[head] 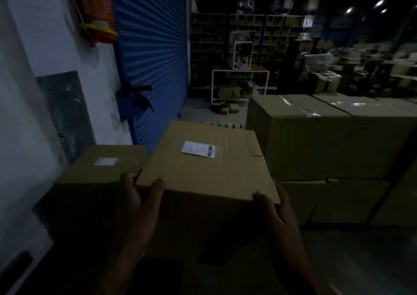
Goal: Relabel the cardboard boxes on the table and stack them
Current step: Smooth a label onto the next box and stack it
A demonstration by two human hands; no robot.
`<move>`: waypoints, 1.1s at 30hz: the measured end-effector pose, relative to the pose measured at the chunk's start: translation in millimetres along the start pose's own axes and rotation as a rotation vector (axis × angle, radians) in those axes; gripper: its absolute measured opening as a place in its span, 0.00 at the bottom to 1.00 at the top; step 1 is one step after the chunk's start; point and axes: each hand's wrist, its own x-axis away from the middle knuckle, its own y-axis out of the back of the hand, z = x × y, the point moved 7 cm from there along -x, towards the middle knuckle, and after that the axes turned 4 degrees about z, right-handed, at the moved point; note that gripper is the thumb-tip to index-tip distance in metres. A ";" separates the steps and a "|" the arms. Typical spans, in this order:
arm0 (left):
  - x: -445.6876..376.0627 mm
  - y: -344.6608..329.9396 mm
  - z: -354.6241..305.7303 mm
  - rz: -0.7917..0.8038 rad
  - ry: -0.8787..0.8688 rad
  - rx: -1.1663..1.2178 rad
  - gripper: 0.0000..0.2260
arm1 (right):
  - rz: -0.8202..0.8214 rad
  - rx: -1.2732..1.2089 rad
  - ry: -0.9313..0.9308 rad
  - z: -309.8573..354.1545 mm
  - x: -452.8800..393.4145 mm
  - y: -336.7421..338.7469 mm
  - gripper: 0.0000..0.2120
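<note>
Here, both hands grip labelled cardboard box [207, 166] at centre: left hand [137, 206] on near-left corner, right hand [276, 213] on near-right corner. Second labelled box [106, 166] touching at 9 o'clock; taped cartons [316, 136] at 2 o'clock.

Brown box [209, 170], white label [198, 149]; ribbed blue shutter [151, 53].

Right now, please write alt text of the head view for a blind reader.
Both hands, left hand and right hand, grip the near corners of a labelled cardboard box in a dim warehouse. A second labelled box sits to its left, large taped cartons to its right, a blue roller shutter behind.
</note>
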 end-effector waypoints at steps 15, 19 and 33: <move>210.8 -242.7 106.4 0.571 0.313 -0.034 0.30 | -0.343 0.256 -0.190 -63.8 126.5 297.1 0.28; 243.0 -289.9 124.4 0.715 0.327 -0.141 0.30 | -0.380 0.347 -0.247 -83.5 130.9 363.0 0.22; 257.6 -395.5 150.9 0.860 0.261 -0.312 0.27 | -0.658 0.985 -0.351 -101.4 114.1 470.3 0.23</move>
